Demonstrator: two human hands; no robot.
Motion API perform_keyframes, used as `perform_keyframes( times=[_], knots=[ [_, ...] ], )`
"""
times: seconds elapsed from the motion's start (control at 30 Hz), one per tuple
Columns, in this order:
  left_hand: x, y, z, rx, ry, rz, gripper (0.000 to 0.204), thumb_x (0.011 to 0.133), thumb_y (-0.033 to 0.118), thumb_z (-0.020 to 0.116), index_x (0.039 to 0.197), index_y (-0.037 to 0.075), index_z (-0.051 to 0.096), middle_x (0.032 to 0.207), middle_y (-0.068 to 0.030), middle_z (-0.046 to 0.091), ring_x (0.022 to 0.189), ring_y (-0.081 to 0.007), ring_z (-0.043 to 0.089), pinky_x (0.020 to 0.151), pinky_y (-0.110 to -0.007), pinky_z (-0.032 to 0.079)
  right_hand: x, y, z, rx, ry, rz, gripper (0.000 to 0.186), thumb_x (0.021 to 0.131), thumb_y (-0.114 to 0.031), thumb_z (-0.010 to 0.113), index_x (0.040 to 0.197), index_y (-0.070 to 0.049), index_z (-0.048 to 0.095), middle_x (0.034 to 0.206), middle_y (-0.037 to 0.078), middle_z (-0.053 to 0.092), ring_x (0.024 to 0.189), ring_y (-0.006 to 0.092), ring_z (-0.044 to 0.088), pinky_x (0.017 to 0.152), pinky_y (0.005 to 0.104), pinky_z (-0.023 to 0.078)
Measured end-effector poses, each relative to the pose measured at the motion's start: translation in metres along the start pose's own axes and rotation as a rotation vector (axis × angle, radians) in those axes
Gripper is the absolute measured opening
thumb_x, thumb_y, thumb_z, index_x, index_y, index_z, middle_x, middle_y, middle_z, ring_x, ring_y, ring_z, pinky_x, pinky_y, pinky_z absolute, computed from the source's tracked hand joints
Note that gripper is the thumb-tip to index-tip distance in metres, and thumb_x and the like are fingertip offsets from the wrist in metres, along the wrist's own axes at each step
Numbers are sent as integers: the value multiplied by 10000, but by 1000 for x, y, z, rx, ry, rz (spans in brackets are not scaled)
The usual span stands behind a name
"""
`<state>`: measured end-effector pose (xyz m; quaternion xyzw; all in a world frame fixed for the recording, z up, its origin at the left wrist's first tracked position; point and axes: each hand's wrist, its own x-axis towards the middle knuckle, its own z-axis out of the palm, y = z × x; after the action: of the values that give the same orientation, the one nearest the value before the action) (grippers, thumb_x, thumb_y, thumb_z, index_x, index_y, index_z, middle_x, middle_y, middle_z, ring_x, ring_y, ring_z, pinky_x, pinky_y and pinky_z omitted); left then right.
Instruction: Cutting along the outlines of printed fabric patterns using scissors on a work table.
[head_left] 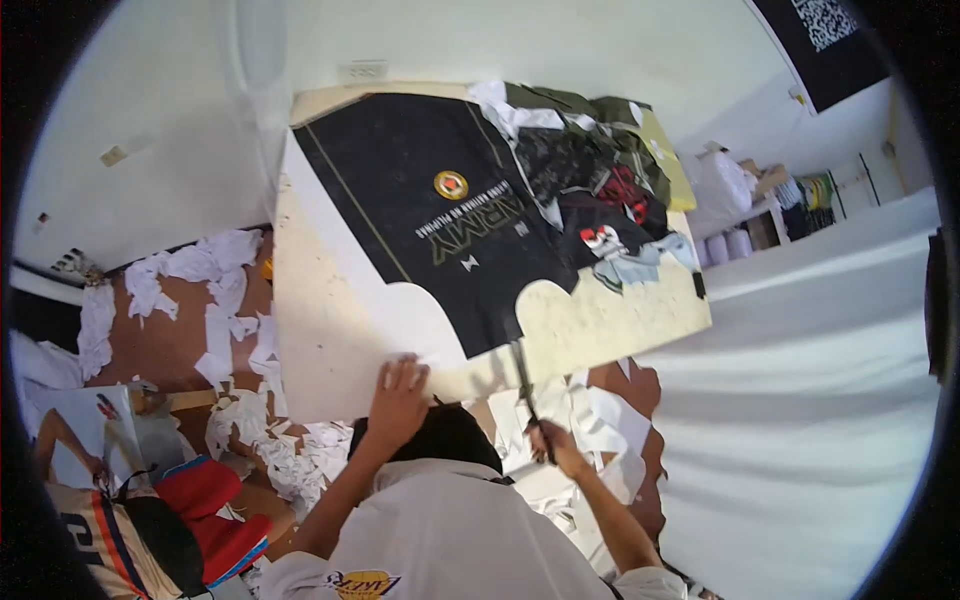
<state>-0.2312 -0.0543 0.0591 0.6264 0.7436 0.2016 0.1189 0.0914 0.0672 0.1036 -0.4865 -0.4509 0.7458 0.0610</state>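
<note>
A black printed fabric panel, cut in a garment shape, lies on a pale tabletop, with white sheet material along its lower left. My left hand rests at the near edge on the white material, fingers stretched out. My right hand grips the handles of long dark scissors. The blades point away from me and reach the panel's lower edge. Whether cloth sits between the blades, I cannot tell.
Dark and olive fabric pieces are heaped at the table's far right. White scraps litter the brown floor at left. Another person is at lower left. A white curtain hangs right; stacked goods stand behind it.
</note>
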Motion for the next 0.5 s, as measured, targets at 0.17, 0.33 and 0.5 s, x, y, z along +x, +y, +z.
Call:
perform_keyframes(
  times=[0.17,0.33,0.5],
  knots=[
    [11,7,4,-84,105,58,538,831,213,679,1306,-4,547,1366,-176,485,1329,-356,417,1127,-515,316,-74,31,35,-261,0,284,234,974,-254,599,968,-20,586,759,9,555,616,99,553,585,261,498],
    [25,28,14,-68,100,106,541,824,205,683,1303,-7,550,1349,-164,501,1300,-346,441,1117,-497,332,-55,41,33,-303,-4,234,340,910,-364,671,933,-33,597,717,0,544,606,86,516,557,254,440],
    [26,34,25,-49,115,96,584,801,208,691,1317,-17,540,1303,-154,528,1234,-330,483,1080,-472,367,-14,28,38,-440,-12,145,286,926,-312,665,894,-45,567,662,-7,503,545,72,499,509,245,409]
  ],
)
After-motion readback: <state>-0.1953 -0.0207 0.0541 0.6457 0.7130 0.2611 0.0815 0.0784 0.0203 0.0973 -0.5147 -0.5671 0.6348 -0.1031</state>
